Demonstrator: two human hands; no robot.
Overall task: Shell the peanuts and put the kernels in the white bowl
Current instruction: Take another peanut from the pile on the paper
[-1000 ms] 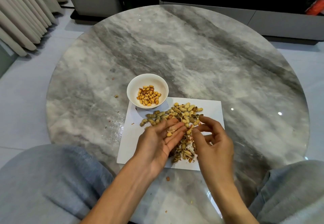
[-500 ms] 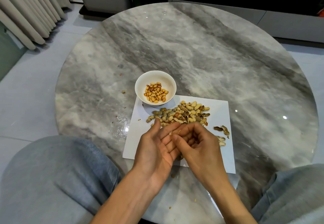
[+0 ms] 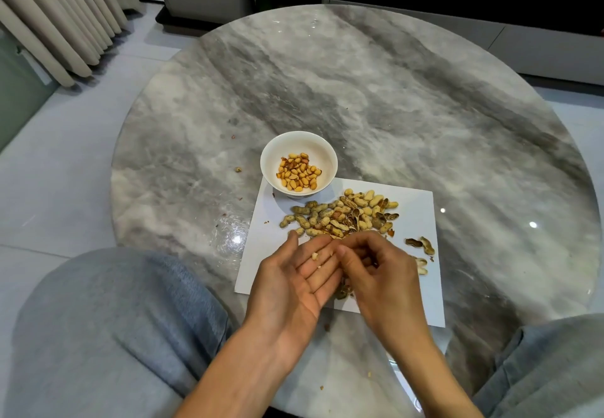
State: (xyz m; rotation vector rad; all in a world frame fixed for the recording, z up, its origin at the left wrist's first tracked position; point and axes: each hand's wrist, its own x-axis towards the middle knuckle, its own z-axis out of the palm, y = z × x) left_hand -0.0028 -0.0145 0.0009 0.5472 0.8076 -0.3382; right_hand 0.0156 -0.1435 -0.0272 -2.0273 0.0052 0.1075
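I am holding my left hand (image 3: 304, 274) flat, fingers straight, small kernel bits (image 3: 314, 256) lying on them. My right hand (image 3: 376, 270) is curling; its contents cannot be told. The white bowl (image 3: 322, 149), far left, is holding a shallow layer; the peanuts (image 3: 340, 213) beside it are mostly unshelled.

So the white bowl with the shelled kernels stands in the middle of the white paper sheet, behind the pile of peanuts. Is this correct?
Not quite. In the head view the white bowl stands at the far left corner of the white paper sheet, partly off it on the marble table. It does hold kernels and stands behind the pile of peanuts.
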